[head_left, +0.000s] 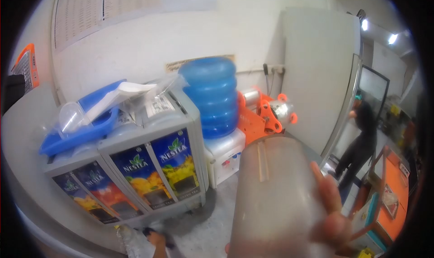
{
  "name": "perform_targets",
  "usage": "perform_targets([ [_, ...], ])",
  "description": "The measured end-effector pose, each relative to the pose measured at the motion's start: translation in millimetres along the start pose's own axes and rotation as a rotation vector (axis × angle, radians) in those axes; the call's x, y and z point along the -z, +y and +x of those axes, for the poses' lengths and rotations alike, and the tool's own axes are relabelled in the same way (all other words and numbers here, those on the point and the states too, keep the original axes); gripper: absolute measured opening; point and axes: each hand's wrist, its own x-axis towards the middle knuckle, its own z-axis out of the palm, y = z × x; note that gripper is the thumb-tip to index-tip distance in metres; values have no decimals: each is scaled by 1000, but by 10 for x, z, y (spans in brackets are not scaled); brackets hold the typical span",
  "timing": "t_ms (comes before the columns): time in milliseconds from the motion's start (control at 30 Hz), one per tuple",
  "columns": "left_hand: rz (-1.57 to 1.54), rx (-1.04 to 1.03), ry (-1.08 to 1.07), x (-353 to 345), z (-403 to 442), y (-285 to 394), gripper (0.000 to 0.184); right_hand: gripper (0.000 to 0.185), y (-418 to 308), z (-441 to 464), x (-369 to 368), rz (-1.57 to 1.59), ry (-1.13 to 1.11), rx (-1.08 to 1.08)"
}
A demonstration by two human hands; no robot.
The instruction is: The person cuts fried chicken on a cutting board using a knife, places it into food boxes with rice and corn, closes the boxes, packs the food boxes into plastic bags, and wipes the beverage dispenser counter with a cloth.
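A large grey, cloudy-looking cylindrical container (275, 199) fills the lower middle, close to the camera, with its rounded end up. My right hand (334, 217) grips its right side, blurred, one finger stretched along the wall. At the container's lower left edge a small fingertip shows; I cannot tell whose it is. My left hand (157, 240) is low, in front of the grey Nestea drink dispenser (199, 131), its fingers closed at a dark object I cannot make out. Beside that hand lies a crumpled clear plastic bag (129, 241).
A blue tray (68, 142) with plastic and paper sits on the dispenser. Behind the container stand a water dispenser (221, 160) with a blue bottle (210, 99) and an orange machine (257, 120). A tall grey refrigerator (316, 77) and a dark-clothed person (361, 140) are at right.
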Motion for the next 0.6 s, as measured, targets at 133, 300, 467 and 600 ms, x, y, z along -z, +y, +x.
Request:
perform_targets([
  [133, -171, -29, -118, -597, -251, 756, 41, 56, -28, -47, -51, 81, 94, -22],
  [300, -1472, 94, -828, -1110, -421, 1552, 23, 46, -21, -120, 568, -221, -261, -224],
  [467, -1634, 224, -959, -79, -1059, 1822, 61, 83, -177, -427, 1342, -539, -632, -706],
  [600, -1046, 6, -763, 266, -1255, 1522, 47, 128, -319, -1178, 2046, -924, -619, -849],
])
